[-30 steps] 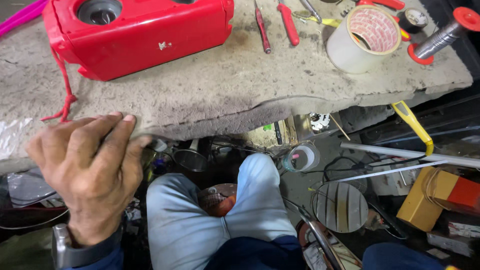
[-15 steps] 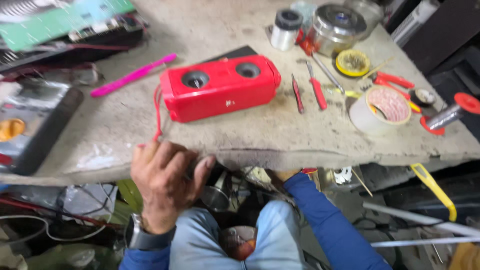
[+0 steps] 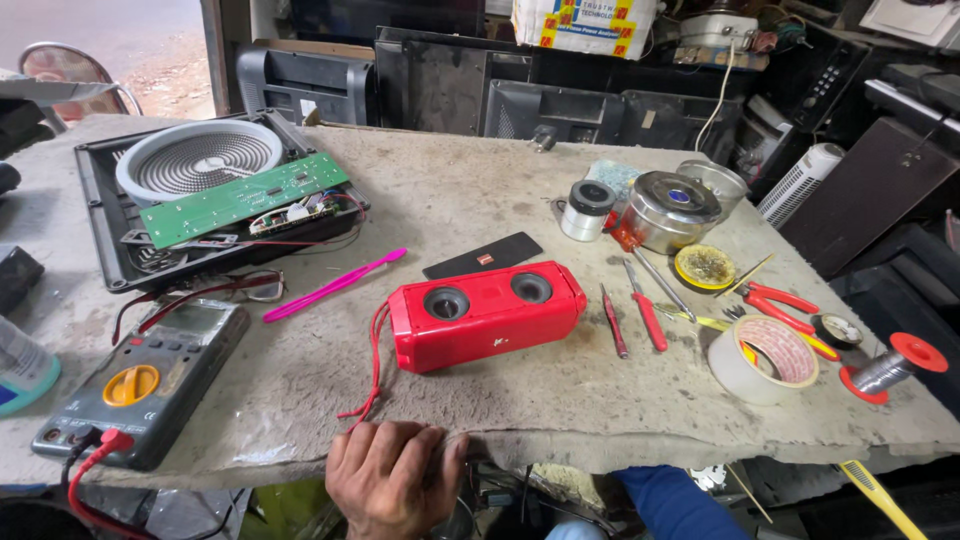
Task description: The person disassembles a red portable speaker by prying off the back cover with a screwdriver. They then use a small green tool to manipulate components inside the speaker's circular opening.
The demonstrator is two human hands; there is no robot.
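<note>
The left hand curls palm-down over the near edge of the surface, fingers bent and gripping it. Only the right arm's blue sleeve shows below the edge; that hand is out of sight.

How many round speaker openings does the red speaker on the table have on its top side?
2: the red speaker shows a left opening and a right opening on its top face. Its other sides may hide more.
</note>
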